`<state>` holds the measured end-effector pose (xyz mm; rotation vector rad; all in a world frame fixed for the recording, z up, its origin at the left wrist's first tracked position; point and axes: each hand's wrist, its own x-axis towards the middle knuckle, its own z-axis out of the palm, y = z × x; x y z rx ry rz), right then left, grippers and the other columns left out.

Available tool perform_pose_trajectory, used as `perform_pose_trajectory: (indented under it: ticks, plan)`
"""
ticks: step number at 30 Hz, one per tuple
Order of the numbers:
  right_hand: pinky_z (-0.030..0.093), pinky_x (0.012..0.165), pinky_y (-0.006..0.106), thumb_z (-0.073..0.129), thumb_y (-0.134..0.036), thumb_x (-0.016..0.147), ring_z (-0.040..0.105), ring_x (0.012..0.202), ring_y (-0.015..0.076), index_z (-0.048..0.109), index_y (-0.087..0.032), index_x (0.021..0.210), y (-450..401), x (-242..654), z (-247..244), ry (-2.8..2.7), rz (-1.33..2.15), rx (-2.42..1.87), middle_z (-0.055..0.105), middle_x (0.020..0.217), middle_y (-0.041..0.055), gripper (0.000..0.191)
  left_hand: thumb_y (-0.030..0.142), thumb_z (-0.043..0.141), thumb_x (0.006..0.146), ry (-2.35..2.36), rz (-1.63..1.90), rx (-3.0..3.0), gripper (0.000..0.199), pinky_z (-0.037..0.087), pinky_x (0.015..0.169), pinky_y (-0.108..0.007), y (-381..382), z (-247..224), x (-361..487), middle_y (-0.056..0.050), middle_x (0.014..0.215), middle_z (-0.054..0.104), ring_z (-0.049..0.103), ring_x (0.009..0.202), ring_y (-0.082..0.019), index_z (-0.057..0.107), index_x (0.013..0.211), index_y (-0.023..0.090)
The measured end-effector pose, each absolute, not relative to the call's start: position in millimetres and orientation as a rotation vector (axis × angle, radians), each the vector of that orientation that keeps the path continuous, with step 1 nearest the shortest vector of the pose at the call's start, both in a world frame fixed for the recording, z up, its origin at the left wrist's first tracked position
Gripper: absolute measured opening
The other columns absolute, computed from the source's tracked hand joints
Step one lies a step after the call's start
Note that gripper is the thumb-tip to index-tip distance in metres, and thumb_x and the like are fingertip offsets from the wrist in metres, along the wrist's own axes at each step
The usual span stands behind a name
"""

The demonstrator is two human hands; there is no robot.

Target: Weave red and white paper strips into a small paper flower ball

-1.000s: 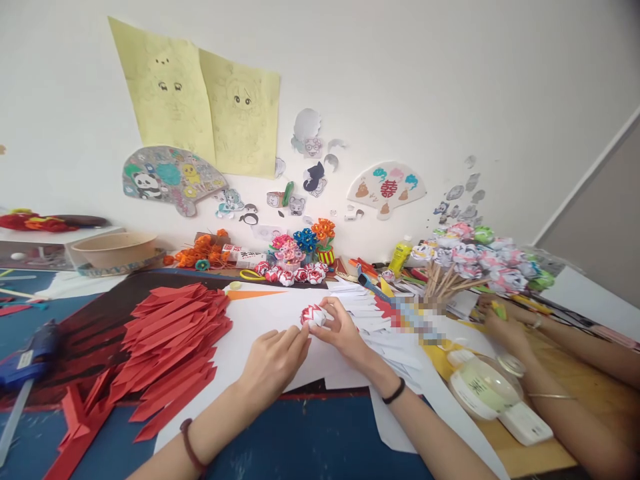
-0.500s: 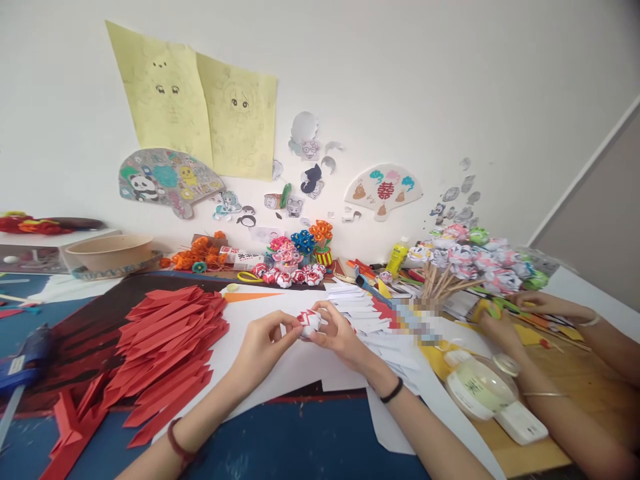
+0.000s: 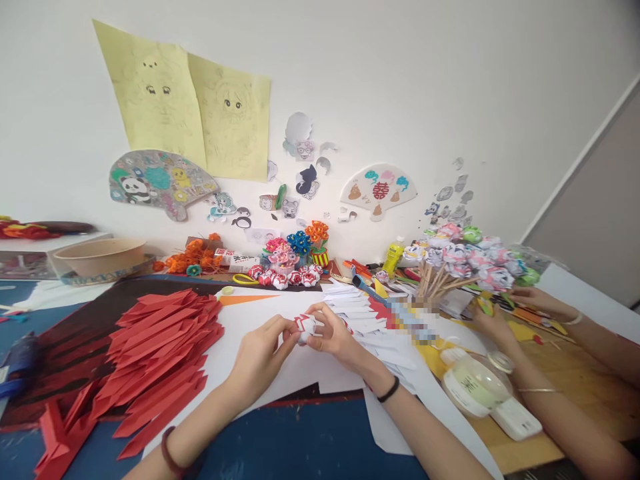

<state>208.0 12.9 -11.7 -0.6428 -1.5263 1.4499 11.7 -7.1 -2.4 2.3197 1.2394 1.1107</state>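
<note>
Between my two hands is a small red-and-white folded paper flower (image 3: 305, 327), held over the white paper sheet (image 3: 245, 317). My left hand (image 3: 265, 350) pinches it from the left with thumb and fingers. From the right, the curved fingers and thumb of my right hand (image 3: 333, 337) grip it. Left of my hands lies a pile of folded red paper strips (image 3: 157, 350). Folded white paper strips (image 3: 385, 350) are spread right of my right hand. Several finished red-and-white paper flowers (image 3: 287, 276) sit in a row behind.
At right, a co-worker's hands (image 3: 493, 323) are near a bunch of paper flowers on sticks (image 3: 450, 257). A round clear bottle (image 3: 475, 387) stands by their arm. At left are a blue glue gun (image 3: 20, 363) and a beige bowl (image 3: 100, 257). A yellow bottle (image 3: 395, 257) stands by the wall.
The view has shifted slightly, so the wall and table things sit a little further left. Both hands keep hold of the paper flower, which looks slightly turned.
</note>
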Motion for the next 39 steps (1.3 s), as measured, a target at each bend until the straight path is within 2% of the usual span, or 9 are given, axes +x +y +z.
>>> perform_pose_trajectory:
  ticks: [8, 13, 19, 26, 30, 32, 36, 39]
  plan:
    - [0.053, 0.079, 0.033, 0.081, -0.038, 0.07, 0.06, 0.088, 0.0149, 0.046, -0.026, 0.107, 14.1, 209.9, -13.3, -1.525, 1.468, -0.621, 0.055, 0.104, 0.0021, 0.052, 0.036, 0.034, 0.099, 1.216, 1.034, 2.416, 0.022, 0.037, 0.062, -0.024, -8.7, -4.7, 13.3, 0.002, 0.083, 0.057, 0.055, 0.068, -0.013, 0.051, 0.093, 0.023]
    - [0.051, 0.077, 0.03, 0.08, -0.041, 0.071, 0.061, 0.084, 0.0143, 0.047, -0.025, 0.109, 12.6, 212.0, -11.0, -1.54, 1.449, -0.616, 0.055, 0.099, 0.0014, 0.053, 0.04, 0.037, 0.098, 1.2, 1.037, 2.299, 0.023, 0.038, 0.062, -0.024, -10.3, -3.9, 15.3, 0.003, 0.08, 0.056, 0.05, 0.063, -0.012, 0.052, 0.093, 0.023]
    - [0.048, 0.073, 0.025, 0.08, -0.04, 0.07, 0.058, 0.084, 0.0126, 0.049, -0.024, 0.111, 13.9, 214.3, -10.2, -1.553, 1.434, -0.598, 0.054, 0.102, 0.0019, 0.054, 0.044, 0.044, 0.095, 1.162, 1.038, 2.253, 0.024, 0.037, 0.059, -0.023, -8.8, -2.2, 14.5, 0.003, 0.075, 0.053, 0.046, 0.061, -0.012, 0.056, 0.093, 0.023]
    - [0.049, 0.077, 0.026, 0.081, -0.033, 0.072, 0.06, 0.086, 0.0127, 0.05, -0.022, 0.113, 15.0, 214.4, -9.7, -1.596, 1.443, -0.602, 0.056, 0.104, 0.0028, 0.052, 0.038, 0.042, 0.097, 1.188, 1.017, 2.419, 0.021, 0.036, 0.061, -0.024, -7.5, -3.3, 11.6, 0.003, 0.076, 0.051, 0.047, 0.063, -0.011, 0.053, 0.09, 0.022]
    - [0.053, 0.08, 0.032, 0.076, -0.038, 0.076, 0.064, 0.088, 0.0152, 0.049, -0.024, 0.122, 11.9, 213.4, -6.5, -1.613, 1.481, -0.641, 0.053, 0.113, 0.0062, 0.055, 0.035, 0.04, 0.098, 1.152, 1.045, 2.57, 0.019, 0.038, 0.065, -0.024, -8.2, -2.0, 10.1, 0.002, 0.083, 0.055, 0.054, 0.07, -0.012, 0.052, 0.092, 0.022]
    - [0.055, 0.075, 0.034, 0.074, -0.042, 0.078, 0.066, 0.084, 0.0159, 0.047, -0.025, 0.126, 11.3, 212.7, -6.4, -1.625, 1.525, -0.66, 0.053, 0.115, 0.008, 0.058, 0.033, 0.04, 0.099, 1.124, 1.059, 2.666, 0.018, 0.038, 0.065, -0.024, -8.6, -2.1, 9.8, 0.002, 0.084, 0.056, 0.056, 0.07, -0.012, 0.052, 0.092, 0.022]
    - [0.053, 0.065, 0.03, 0.066, -0.046, 0.084, 0.067, 0.068, 0.0146, 0.041, -0.023, 0.133, 11.6, 211.9, -8.2, -1.689, 1.591, -0.623, 0.062, 0.091, 0.0042, 0.059, 0.03, 0.039, 0.1, 1.08, 1.064, 2.846, 0.019, 0.037, 0.061, -0.024, -8.2, -4.8, 10.1, 0.001, 0.082, 0.057, 0.056, 0.064, -0.012, 0.053, 0.091, 0.021]
    - [0.053, 0.065, 0.029, 0.066, -0.043, 0.085, 0.066, 0.066, 0.0145, 0.044, -0.02, 0.13, 12.3, 211.8, -9.8, -1.683, 1.587, -0.603, 0.064, 0.081, 0.0023, 0.055, 0.028, 0.04, 0.1, 1.063, 1.069, 2.909, 0.018, 0.036, 0.06, -0.024, -7.7, -6.9, 10.6, 0.001, 0.082, 0.058, 0.056, 0.063, -0.013, 0.054, 0.092, 0.021]
